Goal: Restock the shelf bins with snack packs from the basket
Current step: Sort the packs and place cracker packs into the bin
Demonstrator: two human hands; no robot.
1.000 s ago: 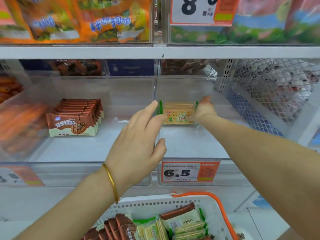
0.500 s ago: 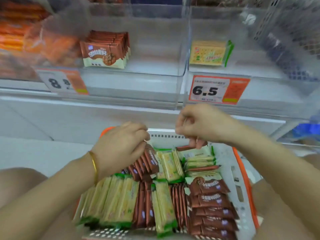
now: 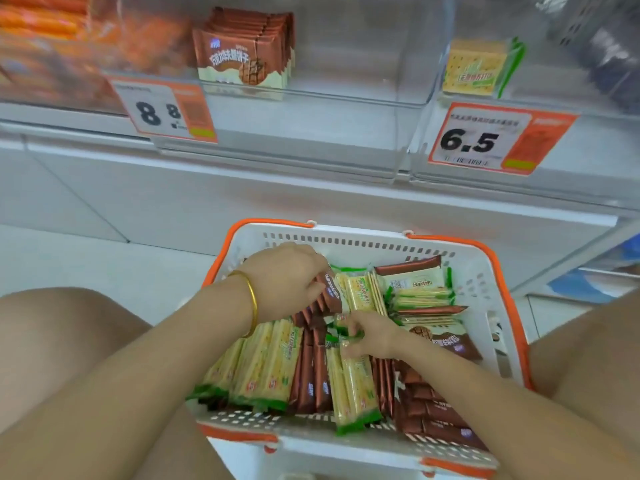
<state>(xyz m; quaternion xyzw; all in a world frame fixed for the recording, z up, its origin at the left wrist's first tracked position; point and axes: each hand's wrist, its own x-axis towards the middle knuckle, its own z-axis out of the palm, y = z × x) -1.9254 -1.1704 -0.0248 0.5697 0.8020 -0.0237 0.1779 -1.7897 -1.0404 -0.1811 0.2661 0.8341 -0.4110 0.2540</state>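
A white basket with orange rim (image 3: 478,271) sits between my knees, packed with yellow-green cracker packs (image 3: 266,368) and brown chocolate wafer packs (image 3: 436,414). My left hand (image 3: 287,278) reaches into the basket's far left part and its fingers curl round a brown pack (image 3: 330,289). My right hand (image 3: 372,336) lies lower in the middle, fingers closing on a yellow-green pack (image 3: 356,382). On the shelf above, one clear bin (image 3: 346,91) holds a row of brown packs (image 3: 242,53). The bin to its right holds a few yellow-green packs (image 3: 474,67).
Price tags reading 8.8 (image 3: 162,110) and 6.5 (image 3: 498,138) hang on the bin fronts. Orange packs (image 3: 52,36) fill the bin at far left. A mesh divider (image 3: 595,26) stands at the shelf's right end. My knees flank the basket on the white floor.
Both hands left the shelf bin, came down and dropped into the basket. The view tilted down from the shelf to the basket. Both hands now close on packs.
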